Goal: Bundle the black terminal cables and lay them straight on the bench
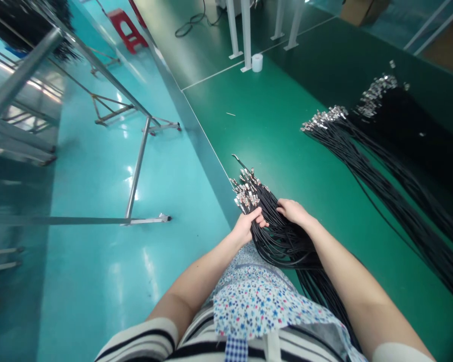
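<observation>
Off the bench's left edge, a metal rack (138, 166) is standing on the shiny teal floor (98, 281), and a red stool (127, 29) is sitting farther back.

At the left edge of the green bench (272, 130), near the front, the left hand (246, 227) is gripping a thick bundle of black cables (283, 236), its fingers (257, 215) curling around the bundle just behind the tips. The cables are thin, glossy and black, each one ending in a small silver metal terminal (245, 190); the terminals are clustering together and pointing toward the bench's far left edge, while the rest of the bundle is running back toward the person's floral apron (256, 296) and hanging over the front edge.

The right hand (294, 211) is resting on top of the same bundle, just beside the left hand, fingers pressed together and lying flat across the cables.

Toward the right edge, two more cable bundles (381, 176) are lying spread out on the bench, well apart from the hands. A white tape roll (257, 62) is standing near the far edge.
</observation>
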`<state>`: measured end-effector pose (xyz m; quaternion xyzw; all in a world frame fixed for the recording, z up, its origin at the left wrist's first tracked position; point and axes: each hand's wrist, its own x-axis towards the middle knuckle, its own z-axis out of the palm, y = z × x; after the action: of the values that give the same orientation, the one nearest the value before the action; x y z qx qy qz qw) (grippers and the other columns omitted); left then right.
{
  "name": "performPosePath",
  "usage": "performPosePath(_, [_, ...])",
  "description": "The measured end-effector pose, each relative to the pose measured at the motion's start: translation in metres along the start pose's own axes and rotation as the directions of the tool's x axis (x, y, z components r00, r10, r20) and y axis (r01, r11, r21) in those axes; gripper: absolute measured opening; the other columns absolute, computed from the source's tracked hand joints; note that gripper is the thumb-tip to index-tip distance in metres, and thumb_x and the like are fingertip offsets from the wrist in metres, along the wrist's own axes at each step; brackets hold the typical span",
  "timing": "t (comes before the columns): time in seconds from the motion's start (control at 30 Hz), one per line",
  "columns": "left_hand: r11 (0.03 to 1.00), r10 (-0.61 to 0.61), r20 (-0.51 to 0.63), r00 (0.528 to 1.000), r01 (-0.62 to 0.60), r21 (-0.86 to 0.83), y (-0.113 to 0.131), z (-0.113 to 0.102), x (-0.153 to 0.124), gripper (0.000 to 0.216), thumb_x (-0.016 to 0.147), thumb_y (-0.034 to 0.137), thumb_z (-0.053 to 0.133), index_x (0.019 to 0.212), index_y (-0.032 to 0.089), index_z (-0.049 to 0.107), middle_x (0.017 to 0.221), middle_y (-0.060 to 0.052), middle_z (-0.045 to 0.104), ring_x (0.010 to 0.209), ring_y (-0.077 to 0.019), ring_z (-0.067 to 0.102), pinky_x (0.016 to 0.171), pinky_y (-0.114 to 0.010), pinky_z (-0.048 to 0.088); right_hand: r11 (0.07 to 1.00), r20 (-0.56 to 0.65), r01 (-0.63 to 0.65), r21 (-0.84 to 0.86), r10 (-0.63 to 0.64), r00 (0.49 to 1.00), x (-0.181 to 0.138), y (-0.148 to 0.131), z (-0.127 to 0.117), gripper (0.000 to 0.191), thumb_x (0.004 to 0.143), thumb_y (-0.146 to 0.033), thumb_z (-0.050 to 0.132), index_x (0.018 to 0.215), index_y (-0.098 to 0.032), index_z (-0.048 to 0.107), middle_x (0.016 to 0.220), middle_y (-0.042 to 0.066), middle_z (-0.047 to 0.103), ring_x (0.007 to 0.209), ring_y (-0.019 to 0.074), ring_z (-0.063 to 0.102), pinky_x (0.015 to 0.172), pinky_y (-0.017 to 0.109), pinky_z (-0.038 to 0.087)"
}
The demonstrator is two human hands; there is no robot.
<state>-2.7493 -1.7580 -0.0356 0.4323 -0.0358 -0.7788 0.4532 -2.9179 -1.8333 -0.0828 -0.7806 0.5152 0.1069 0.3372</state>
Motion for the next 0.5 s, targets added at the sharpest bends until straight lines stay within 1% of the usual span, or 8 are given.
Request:
performPosePath(0.1, [1.000,-0.004,-0.013,1.000,0.004,-0.006,0.001,0.003,0.002,0.034,0.066,0.034,0.069,0.061,0.014,0.041,0.048,0.006,0.038,0.045,-0.0061,0.042,0.064,-0.029,0.046,0.971,-0.140,-0.044,0.235,0.078,0.987,-0.007,0.006,0.006,0.011,0.078,-0.023,0.050,0.079,-0.019,0.060,0.084,0.005,0.065,0.080,0.0174,0.059,0.071,0.026,0.041])
performPosePath(0.17, [1.000,-0.004,-0.038,0.999,0.003,-0.011,0.002,0.006,0.004,0.034,0.064,0.033,0.069,0.062,0.014,0.041,0.048,0.007,0.039,0.045,-0.0063,0.042,0.062,-0.029,0.046,0.872,-0.250,-0.076,0.484,0.220,0.943,-0.019,0.005,0.012,0.013,0.077,-0.026,0.051,0.076,-0.018,0.061,0.078,0.005,0.065,0.075,0.0170,0.060,0.070,0.026,0.043])
performPosePath(0.2, [1.000,-0.002,-0.054,0.999,0.002,0.001,0.003,0.009,0.004,0.034,0.063,0.032,0.070,0.062,0.014,0.041,0.048,0.006,0.039,0.044,-0.0064,0.042,0.061,-0.029,0.046,0.775,-0.277,-0.064,0.629,0.300,0.913,-0.027,0.003,0.016,0.015,0.076,-0.029,0.051,0.077,-0.017,0.061,0.075,0.005,0.065,0.072,0.0168,0.061,0.069,0.027,0.045])
performPosePath(0.27, [0.997,0.008,-0.063,0.998,-0.003,0.072,0.006,0.015,0.003,0.031,0.061,0.028,0.071,0.063,0.014,0.044,0.047,0.006,0.040,0.043,-0.0061,0.042,0.057,-0.027,0.044,0.522,-0.284,0.015,0.853,0.439,0.853,-0.046,-0.003,0.022,0.022,0.074,-0.035,0.054,0.081,-0.015,0.060,0.070,0.004,0.064,0.064,0.0160,0.061,0.066,0.027,0.048])
performPosePath(0.3, [0.992,0.013,-0.049,0.999,-0.006,0.130,0.008,0.020,0.002,0.029,0.060,0.026,0.072,0.066,0.013,0.047,0.046,0.006,0.041,0.042,-0.0061,0.042,0.055,-0.026,0.043,0.416,-0.283,0.066,0.907,0.485,0.828,-0.056,-0.008,0.024,0.026,0.072,-0.038,0.057,0.083,-0.015,0.060,0.069,0.004,0.064,0.061,0.0157,0.061,0.065,0.028,0.049])
performPosePath(0.33, [0.981,0.016,-0.029,0.999,-0.011,0.194,0.011,0.025,0.000,0.027,0.059,0.024,0.072,0.070,0.012,0.050,0.046,0.006,0.042,0.041,-0.0062,0.042,0.053,-0.026,0.042,0.351,-0.293,0.114,0.929,0.516,0.805,-0.066,-0.012,0.025,0.028,0.071,-0.039,0.059,0.083,-0.014,0.060,0.068,0.004,0.064,0.060,0.0155,0.062,0.065,0.028,0.049])
performPosePath(0.4, [0.947,0.013,0.006,1.000,-0.014,0.322,0.015,0.040,-0.003,0.029,0.058,0.020,0.071,0.080,0.011,0.055,0.044,0.006,0.044,0.039,-0.0068,0.042,0.049,-0.025,0.040,0.327,-0.342,0.179,0.928,0.553,0.760,-0.083,-0.021,0.023,0.029,0.069,-0.040,0.061,0.082,-0.015,0.062,0.068,0.004,0.064,0.060,0.0156,0.062,0.066,0.028,0.050])
performPosePath(0.5, [0.876,0.011,0.032,0.999,-0.025,0.481,0.021,0.071,-0.006,0.030,0.056,0.018,0.071,0.082,0.010,0.058,0.043,0.004,0.046,0.038,-0.0078,0.043,0.045,-0.023,0.036,0.388,-0.415,0.211,0.897,0.579,0.702,-0.102,-0.033,0.013,0.025,0.071,-0.038,0.060,0.081,-0.016,0.063,0.070,0.004,0.065,0.063,0.0163,0.063,0.068,0.028,0.050])
